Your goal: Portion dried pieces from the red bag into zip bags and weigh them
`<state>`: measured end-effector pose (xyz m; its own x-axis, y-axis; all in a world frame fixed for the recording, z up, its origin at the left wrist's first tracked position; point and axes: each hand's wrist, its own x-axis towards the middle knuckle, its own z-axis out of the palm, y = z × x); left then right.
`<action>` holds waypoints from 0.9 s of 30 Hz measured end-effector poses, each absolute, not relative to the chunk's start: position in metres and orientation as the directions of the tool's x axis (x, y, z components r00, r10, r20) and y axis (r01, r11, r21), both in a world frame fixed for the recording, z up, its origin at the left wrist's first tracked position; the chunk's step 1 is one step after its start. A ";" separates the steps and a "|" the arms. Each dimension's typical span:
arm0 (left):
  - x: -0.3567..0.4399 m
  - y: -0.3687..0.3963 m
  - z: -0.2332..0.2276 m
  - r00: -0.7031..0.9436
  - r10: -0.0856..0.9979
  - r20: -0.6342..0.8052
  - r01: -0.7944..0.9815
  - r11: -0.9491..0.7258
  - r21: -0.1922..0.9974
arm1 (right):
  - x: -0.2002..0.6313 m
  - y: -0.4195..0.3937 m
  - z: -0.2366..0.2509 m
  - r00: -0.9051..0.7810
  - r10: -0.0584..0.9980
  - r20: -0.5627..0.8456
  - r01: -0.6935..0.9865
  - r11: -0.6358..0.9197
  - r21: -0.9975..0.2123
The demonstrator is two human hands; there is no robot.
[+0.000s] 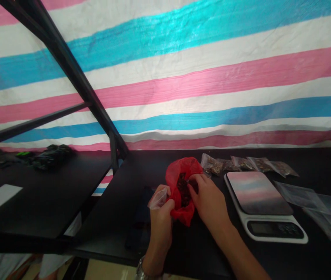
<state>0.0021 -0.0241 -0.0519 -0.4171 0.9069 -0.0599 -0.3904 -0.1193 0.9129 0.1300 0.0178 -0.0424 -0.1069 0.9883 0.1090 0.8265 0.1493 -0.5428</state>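
A red plastic bag (189,166) stands with its mouth open on the black table, and dark brown dried pieces (185,194) show inside. My left hand (162,204) is closed, gripping the bag's left rim together with a small clear plastic bag (158,198). At the bag's right side my right hand (208,194) reaches into the mouth with its fingertips pinched among the dark pieces. What those fingertips hold, if anything, is hidden. Just right of my right hand lies a white kitchen scale (260,194) with a shiny metal plate.
Several filled clear packets (264,164) lie in a row behind the scale. Flat clear bags (325,208) are spread to its right. A black metal frame (78,77) slants on the left before a striped tarp (197,93). A second table (37,206) holds a dark plastic bundle (51,156).
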 end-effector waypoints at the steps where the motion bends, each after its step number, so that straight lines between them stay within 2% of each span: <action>1: 0.003 -0.022 -0.052 -0.390 0.919 -0.057 -0.416 -0.121 0.901 | 0.128 0.018 -0.044 -0.112 0.987 0.113 0.817 0.156 -0.556; 6: 0.010 -0.016 -0.046 -0.326 0.941 -0.094 -0.541 -0.104 0.834 | 0.125 0.020 -0.046 -0.116 0.990 0.074 0.710 0.135 -0.691; 14: -0.003 -0.013 -0.052 -0.393 0.913 -0.109 -0.465 -0.096 0.880 | 0.137 0.030 -0.051 -0.118 0.993 -0.025 0.439 0.030 -0.898; 16: -0.005 -0.014 -0.050 -0.459 0.887 -0.041 -0.345 -0.136 0.929 | 0.141 0.034 -0.052 -0.141 0.989 -0.034 0.354 0.018 -0.935; 18: -0.003 -0.019 -0.044 -0.540 0.832 0.124 -0.120 -0.222 0.968 | 0.147 0.036 -0.050 -0.177 0.983 -0.053 0.280 -0.001 -0.960; 20: 0.002 -0.026 -0.037 -0.555 0.774 0.305 0.094 -0.305 0.948 | 0.154 0.036 -0.044 -0.204 0.976 -0.075 0.219 -0.030 -0.975; 21: 0.005 -0.029 -0.035 -0.535 0.763 0.363 0.146 -0.339 0.929 | 0.158 0.035 -0.040 -0.214 0.973 -0.083 0.193 -0.041 -0.980; 27: 0.015 -0.046 -0.043 -0.381 0.815 0.437 0.106 -0.431 0.896 | 0.177 0.030 -0.021 -0.210 0.977 -0.036 0.129 -0.008 -0.992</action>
